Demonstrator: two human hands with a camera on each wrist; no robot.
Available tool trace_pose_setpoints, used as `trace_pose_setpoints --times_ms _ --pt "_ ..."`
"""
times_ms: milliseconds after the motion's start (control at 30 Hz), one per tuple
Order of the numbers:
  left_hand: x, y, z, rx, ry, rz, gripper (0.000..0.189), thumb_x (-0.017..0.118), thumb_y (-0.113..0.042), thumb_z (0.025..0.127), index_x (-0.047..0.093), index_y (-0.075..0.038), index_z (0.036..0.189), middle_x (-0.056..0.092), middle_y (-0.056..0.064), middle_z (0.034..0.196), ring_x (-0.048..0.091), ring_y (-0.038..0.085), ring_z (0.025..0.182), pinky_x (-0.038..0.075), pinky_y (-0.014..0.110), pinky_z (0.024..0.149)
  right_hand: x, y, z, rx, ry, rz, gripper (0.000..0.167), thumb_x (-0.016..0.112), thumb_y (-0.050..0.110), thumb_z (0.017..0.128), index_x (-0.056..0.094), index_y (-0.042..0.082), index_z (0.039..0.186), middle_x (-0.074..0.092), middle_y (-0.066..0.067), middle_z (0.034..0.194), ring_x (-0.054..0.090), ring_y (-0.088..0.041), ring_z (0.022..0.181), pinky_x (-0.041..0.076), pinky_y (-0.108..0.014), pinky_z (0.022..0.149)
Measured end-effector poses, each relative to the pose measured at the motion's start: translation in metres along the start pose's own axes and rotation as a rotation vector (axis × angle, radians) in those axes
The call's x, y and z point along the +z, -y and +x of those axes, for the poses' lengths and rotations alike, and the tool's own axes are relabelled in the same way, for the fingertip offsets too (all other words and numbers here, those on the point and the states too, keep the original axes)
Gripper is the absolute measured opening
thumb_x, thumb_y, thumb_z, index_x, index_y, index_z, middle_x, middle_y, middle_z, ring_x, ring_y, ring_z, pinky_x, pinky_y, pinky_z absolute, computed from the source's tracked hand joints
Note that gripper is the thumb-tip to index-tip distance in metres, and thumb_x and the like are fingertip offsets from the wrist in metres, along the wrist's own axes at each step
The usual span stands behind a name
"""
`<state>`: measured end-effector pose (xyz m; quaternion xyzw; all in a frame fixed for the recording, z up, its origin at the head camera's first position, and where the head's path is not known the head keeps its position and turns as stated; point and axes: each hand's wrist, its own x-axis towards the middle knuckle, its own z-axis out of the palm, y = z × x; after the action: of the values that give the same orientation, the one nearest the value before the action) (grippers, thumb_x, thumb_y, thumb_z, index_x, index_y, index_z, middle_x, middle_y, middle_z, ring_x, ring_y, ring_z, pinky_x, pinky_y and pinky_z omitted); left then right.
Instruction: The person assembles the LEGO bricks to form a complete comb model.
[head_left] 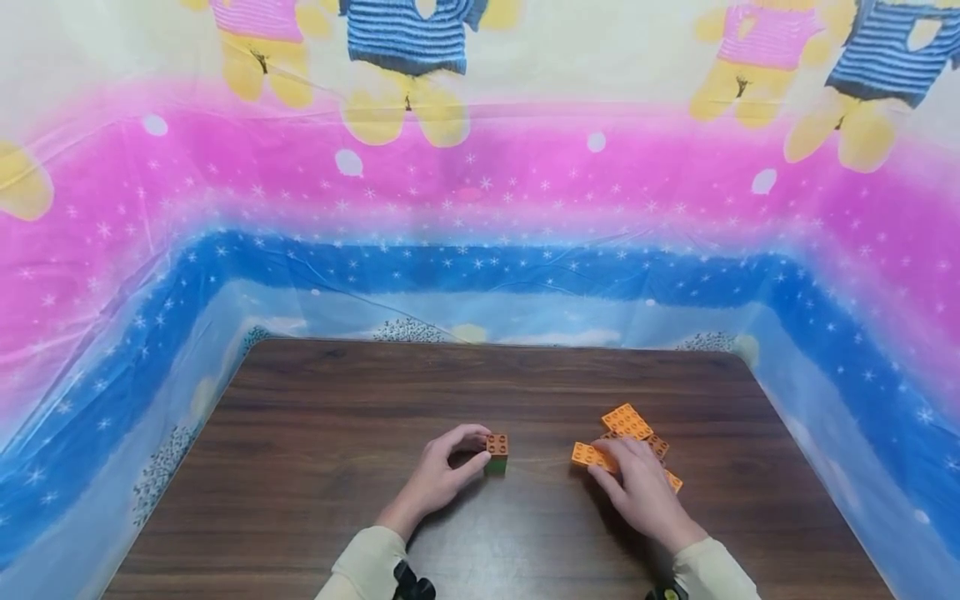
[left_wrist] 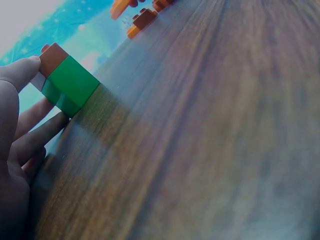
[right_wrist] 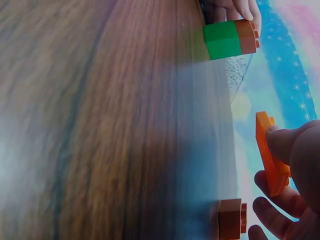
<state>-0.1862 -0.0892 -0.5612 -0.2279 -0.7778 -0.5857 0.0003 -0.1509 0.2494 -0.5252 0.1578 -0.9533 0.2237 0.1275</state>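
My left hand (head_left: 442,468) holds a small stack of toy building bricks between thumb and fingers. The stack has a brown brick (head_left: 497,444) on top of a taller green part (left_wrist: 72,85), and it stands upright on the table. To the right, my right hand (head_left: 643,487) pinches a thin orange toy brick (right_wrist: 270,155) with studs, raised above the tabletop. Under and beside that hand lie another orange studded piece (head_left: 627,421), a brown brick (right_wrist: 231,220) and a further orange piece (head_left: 675,481), partly hidden by the hand.
Both hands work over a dark wood-grain table (head_left: 315,433). A printed cloth (head_left: 465,267) in pink and blue hangs around its back and sides. A gap of bare tabletop lies between the stack and the loose bricks.
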Motion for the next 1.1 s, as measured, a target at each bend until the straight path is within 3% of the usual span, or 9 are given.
trace_pose_setpoints --times_ms 133,367,633,1100 --pt "0.0 -0.001 -0.001 -0.001 0.0 -0.002 0.031 0.07 -0.031 0.103 0.067 -0.022 0.133 0.072 -0.002 0.122 0.069 0.023 0.116 0.053 0.05 0.101 0.003 0.002 0.003 0.0 0.004 0.073 0.032 0.08 0.023 0.096 0.072 0.009 0.124 0.071 -0.004 0.116 0.063 -0.024 0.113 0.051 -0.052 0.099" --pt "0.0 -0.002 -0.001 0.013 -0.002 0.003 0.03 0.069 -0.031 0.104 0.066 -0.023 0.133 0.072 -0.002 0.123 0.069 0.023 0.116 0.053 0.049 0.1 0.005 0.013 0.014 0.029 0.01 0.137 0.034 0.083 0.026 0.093 0.073 0.016 0.124 0.072 0.004 0.114 0.062 -0.012 0.101 0.051 -0.041 0.084" --pt "-0.001 -0.004 0.0 0.014 0.002 0.007 0.029 0.069 -0.031 0.104 0.066 -0.025 0.132 0.072 -0.003 0.123 0.069 0.023 0.116 0.053 0.05 0.101 0.009 0.027 0.026 -0.026 0.022 0.197 0.033 0.08 0.025 0.096 0.073 0.013 0.125 0.072 0.0 0.12 0.066 -0.02 0.112 0.053 -0.05 0.095" --pt "-0.003 -0.004 -0.001 -0.019 0.005 0.005 0.029 0.07 -0.032 0.103 0.066 -0.027 0.131 0.072 -0.003 0.123 0.068 0.021 0.117 0.054 0.047 0.1 0.017 0.039 0.036 0.027 0.097 0.257 0.036 0.077 0.031 0.098 0.072 0.018 0.132 0.072 0.002 0.129 0.064 -0.021 0.119 0.05 -0.053 0.099"
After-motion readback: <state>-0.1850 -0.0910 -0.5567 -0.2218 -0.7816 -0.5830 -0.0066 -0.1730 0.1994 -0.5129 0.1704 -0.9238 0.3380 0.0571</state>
